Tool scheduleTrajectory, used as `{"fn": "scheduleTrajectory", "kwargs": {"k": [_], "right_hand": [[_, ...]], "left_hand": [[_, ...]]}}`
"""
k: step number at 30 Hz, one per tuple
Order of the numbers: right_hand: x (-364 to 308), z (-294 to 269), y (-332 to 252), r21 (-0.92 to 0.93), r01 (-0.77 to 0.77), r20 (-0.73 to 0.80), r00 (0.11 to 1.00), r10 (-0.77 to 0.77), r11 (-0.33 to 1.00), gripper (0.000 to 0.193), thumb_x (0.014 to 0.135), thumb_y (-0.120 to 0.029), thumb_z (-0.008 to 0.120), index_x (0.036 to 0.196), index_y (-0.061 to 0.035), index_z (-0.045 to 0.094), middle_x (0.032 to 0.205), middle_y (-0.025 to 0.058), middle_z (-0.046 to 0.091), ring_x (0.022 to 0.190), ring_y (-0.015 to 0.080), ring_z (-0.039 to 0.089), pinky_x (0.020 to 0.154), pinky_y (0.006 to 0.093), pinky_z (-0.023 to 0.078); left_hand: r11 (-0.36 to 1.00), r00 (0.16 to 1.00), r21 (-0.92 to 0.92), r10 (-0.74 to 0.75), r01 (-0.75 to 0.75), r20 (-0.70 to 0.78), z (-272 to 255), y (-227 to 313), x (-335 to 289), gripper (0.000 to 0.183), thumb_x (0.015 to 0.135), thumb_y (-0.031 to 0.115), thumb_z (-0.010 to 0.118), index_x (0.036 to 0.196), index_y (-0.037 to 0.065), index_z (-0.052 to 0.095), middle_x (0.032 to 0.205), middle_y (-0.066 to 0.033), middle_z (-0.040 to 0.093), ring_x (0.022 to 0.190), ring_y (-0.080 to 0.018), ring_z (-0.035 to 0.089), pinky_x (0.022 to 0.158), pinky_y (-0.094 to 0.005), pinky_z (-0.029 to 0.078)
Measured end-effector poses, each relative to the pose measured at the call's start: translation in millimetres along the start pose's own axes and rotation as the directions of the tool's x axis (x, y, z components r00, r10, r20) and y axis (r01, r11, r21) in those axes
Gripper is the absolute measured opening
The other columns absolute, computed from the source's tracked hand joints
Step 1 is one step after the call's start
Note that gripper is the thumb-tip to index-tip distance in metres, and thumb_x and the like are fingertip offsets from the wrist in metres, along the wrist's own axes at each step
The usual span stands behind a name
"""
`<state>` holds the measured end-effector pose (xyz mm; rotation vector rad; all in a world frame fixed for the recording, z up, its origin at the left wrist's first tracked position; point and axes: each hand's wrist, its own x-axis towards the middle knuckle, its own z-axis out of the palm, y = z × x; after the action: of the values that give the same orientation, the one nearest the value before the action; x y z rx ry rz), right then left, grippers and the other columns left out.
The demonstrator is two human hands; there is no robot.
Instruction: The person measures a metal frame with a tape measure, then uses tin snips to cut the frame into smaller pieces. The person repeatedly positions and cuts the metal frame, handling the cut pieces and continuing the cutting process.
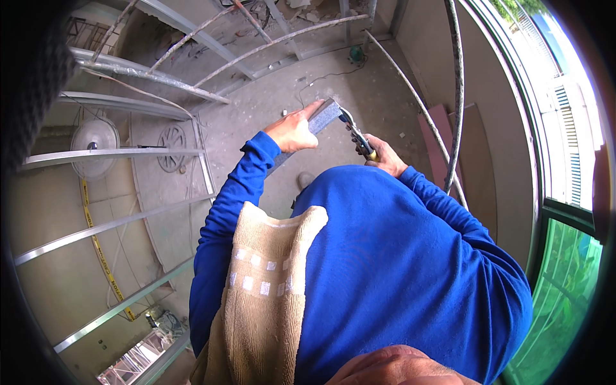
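My left hand (294, 131) is closed around a grey metal channel (326, 117), whose near part runs down behind my wrist. The channel's far end tilts up and to the right. In my right hand (386, 158) is a pair of snips (361, 141) with yellow and dark handles. Their silver jaws are right at the channel's end; whether they bite into the metal is too small to tell. Both hands are out in front of my blue-sleeved body, above the concrete floor.
Metal studs (115, 226) form an open frame on the left, with a round fan (96, 144) beyond. Paint-spattered scaffold bars (457, 83) cross at the right and top. A pink board (438, 138) leans by the right wall. A cable trails across the floor to a green object (356, 54).
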<state>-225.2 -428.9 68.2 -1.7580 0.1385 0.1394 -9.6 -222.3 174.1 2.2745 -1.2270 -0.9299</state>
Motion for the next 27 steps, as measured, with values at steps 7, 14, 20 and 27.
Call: {"fn": "scheduleTrajectory", "kwargs": {"k": [7, 14, 20, 27], "right_hand": [[6.4, 1.1, 0.5, -0.003, 0.059, 0.029, 0.998, -0.059, 0.998, 0.062, 0.070, -0.003, 0.061, 0.131, -0.0014, 0.057, 0.112, 0.0143, 0.059, 0.111, 0.0269, 0.056, 0.100, 0.0378, 0.044], [5.3, 1.5, -2.1, -0.104, 0.110, -0.059, 0.991, -0.117, 0.988, 0.061, 0.069, -0.004, 0.061, 0.130, -0.0007, 0.057, 0.111, 0.0182, 0.058, 0.108, 0.0343, 0.057, 0.097, 0.0412, 0.046], [1.1, 3.5, 3.1, -0.099, 0.001, -0.062, 0.998, -0.007, 0.995, 0.034, 0.069, -0.004, 0.061, 0.103, -0.0018, 0.053, 0.088, 0.0164, 0.053, 0.084, 0.0319, 0.052, 0.079, 0.0410, 0.046], [-2.3, 4.6, 6.5, -0.121, -0.013, -0.119, 0.993, -0.001, 0.993, 0.027, 0.071, -0.007, 0.063, 0.090, -0.0032, 0.045, 0.074, 0.0144, 0.046, 0.072, 0.0273, 0.044, 0.069, 0.0402, 0.044]], "left_hand": [[1.000, 1.000, -0.011, -0.021, 0.021, 0.023, 3.3, 1.1, 0.3, 0.099, 0.070, 0.020, 0.068, 0.160, 0.009, 0.028, 0.117, -0.0307, 0.066, 0.100, -0.0396, 0.068, 0.090, -0.0419, 0.055], [0.981, 0.990, 0.132, -0.140, 0.142, -0.022, 11.6, 3.6, -2.1, 0.097, 0.071, 0.021, 0.065, 0.159, 0.006, 0.028, 0.127, -0.0337, 0.061, 0.117, -0.0448, 0.062, 0.101, -0.0451, 0.050], [0.984, 0.989, 0.103, -0.145, 0.142, 0.023, 12.2, 7.9, -1.2, 0.100, 0.069, 0.020, 0.064, 0.159, 0.001, 0.025, 0.114, -0.0347, 0.066, 0.109, -0.0459, 0.066, 0.097, -0.0459, 0.053], [0.989, 0.992, 0.091, -0.118, 0.115, 0.035, 7.9, 12.4, 0.9, 0.101, 0.068, 0.020, 0.065, 0.159, 0.000, 0.026, 0.116, -0.0337, 0.066, 0.110, -0.0454, 0.065, 0.097, -0.0456, 0.052]]}}
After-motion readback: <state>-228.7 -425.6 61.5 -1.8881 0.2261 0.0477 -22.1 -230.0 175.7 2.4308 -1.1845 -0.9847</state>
